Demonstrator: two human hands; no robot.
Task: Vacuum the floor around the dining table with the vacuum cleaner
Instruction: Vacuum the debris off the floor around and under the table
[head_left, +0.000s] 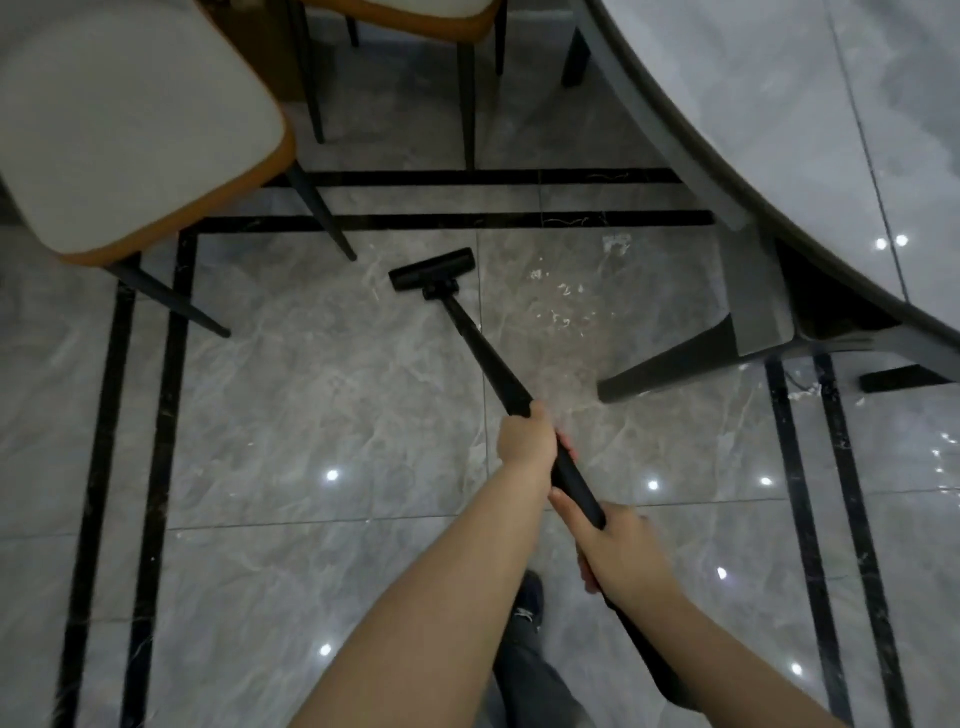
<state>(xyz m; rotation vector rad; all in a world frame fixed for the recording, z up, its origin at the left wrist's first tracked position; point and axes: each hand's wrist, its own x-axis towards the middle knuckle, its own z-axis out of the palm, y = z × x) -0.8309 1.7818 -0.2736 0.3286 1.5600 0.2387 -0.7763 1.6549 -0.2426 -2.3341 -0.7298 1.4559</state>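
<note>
A black vacuum wand (483, 348) slants from the lower right up to its flat black floor head (432, 269), which rests on the grey marble floor (311, 395). My left hand (525, 435) grips the wand about halfway along. My right hand (615, 553) holds it lower down, nearer my body. Small white scraps of debris (558, 299) lie on the tiles just right of the floor head. The round grey marble dining table (779, 104) fills the upper right.
A chair with a white seat and orange edge (130, 130) stands at the upper left, its dark legs near the floor head. A second chair (405, 15) is at the top. The table's dark base foot (691, 358) juts out at the right. My shoe (527, 603) is below.
</note>
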